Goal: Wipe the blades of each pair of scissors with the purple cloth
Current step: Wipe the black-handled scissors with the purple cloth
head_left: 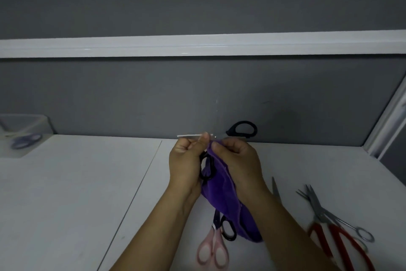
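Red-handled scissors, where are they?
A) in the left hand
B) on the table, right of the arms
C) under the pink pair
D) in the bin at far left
B: the red-handled scissors lie on the table, right of the right hand, which holds the purple cloth; the left hand grips a black-handled pair.

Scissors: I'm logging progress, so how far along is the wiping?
Done: nothing shows which pairs are already wiped; a blue pair lies apart in the tray on the left. In hand: the left hand holds the open black scissors while the right hand pinches the purple cloth by a blade. Possibly left: the pink scissors, red scissors and silver scissors lying on the table.
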